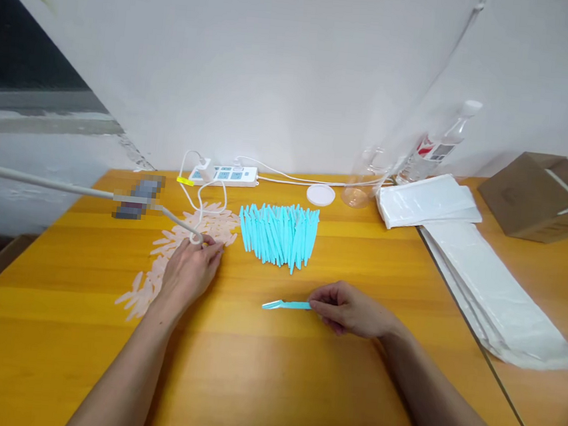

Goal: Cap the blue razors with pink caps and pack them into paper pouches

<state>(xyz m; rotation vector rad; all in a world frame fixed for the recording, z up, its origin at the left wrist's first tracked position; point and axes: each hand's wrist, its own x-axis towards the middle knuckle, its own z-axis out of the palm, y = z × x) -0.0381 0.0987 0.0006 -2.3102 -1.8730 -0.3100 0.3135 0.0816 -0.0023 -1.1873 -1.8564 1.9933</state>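
My right hand [348, 308] pinches the end of a turquoise eyebrow razor [295, 305], held level just over the table with its blade end pointing left. My left hand [192, 264] is at the right edge of a spread of pale pink, translucent blade covers [170, 242]. Its thumb and fingers are drawn together, and what lies between the fingertips is too small to make out. Between and beyond my hands, a dense row of turquoise eyebrow razors [279, 234] lies side by side.
A white power strip [232, 176] with cables lies by the wall. A white cable [65, 185] crosses above my left hand. Farther right are a round lid [320, 194], clear jar [360, 187], water bottle [433, 150], white plastic bags [497, 294] and cardboard box [531, 196]. A blurred phone-like object [139, 196] lies left.
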